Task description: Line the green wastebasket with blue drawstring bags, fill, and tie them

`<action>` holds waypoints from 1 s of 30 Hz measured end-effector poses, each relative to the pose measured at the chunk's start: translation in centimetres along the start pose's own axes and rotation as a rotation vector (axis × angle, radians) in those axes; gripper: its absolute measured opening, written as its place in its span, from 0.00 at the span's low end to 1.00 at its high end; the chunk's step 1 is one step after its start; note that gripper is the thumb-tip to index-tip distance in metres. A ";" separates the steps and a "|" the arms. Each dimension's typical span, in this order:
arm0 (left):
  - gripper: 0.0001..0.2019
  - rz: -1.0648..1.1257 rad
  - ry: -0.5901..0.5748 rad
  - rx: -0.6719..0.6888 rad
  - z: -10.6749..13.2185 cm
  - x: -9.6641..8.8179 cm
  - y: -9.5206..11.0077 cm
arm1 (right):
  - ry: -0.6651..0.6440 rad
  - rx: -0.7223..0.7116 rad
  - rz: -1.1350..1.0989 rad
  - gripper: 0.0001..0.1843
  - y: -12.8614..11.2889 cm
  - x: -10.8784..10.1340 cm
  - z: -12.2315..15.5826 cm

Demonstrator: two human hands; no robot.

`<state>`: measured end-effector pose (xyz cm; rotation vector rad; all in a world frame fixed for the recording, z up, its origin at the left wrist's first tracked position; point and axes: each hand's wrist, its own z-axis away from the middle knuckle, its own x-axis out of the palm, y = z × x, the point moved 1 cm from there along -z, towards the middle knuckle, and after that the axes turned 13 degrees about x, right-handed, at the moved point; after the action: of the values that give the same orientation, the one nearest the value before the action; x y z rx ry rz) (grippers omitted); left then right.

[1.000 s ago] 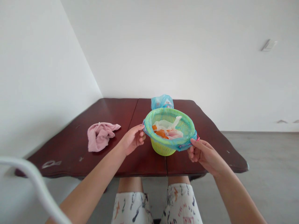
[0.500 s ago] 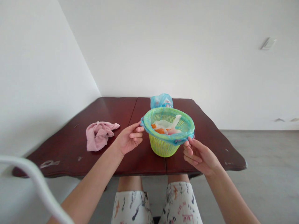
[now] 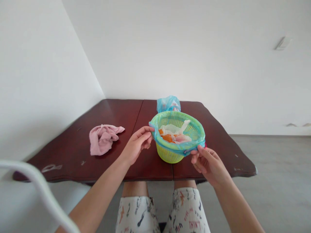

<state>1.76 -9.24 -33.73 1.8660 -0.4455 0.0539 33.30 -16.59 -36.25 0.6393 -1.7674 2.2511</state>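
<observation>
A yellow-green plastic basket (image 3: 170, 154) stands on the table in front of me, lined with a thin blue plastic bag (image 3: 170, 147) folded over its rim. Inside lie crumpled white tissue (image 3: 173, 129) and orange and pinkish scraps (image 3: 168, 138). My left hand (image 3: 139, 142) pinches the bag's edge at the left of the rim. On the near right side, my right hand (image 3: 206, 161) has thumb and fingers closed on the bag's edge. A small red bit shows beside the right fingertips.
Behind the basket sits a bunched blue plastic bag (image 3: 168, 103) with something inside. A pink cloth (image 3: 103, 139) lies crumpled at the left of the dark red table (image 3: 116, 111). A white curved tube (image 3: 36, 184) crosses the lower left. Walls stand behind and to the left.
My left hand has shifted right and slightly up along the rim, still at the bag's edge. The basket's rim has moved slightly right, and my right hand with it.
</observation>
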 end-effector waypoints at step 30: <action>0.15 -0.940 -0.387 0.558 -0.8 3.0 3.2 | 0.156 -0.033 0.035 0.27 -2.2 -0.6 0.4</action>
<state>3.67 -10.20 -29.75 2.4729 0.2617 -0.9031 34.82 -16.34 -34.55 0.4172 -1.7492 2.2230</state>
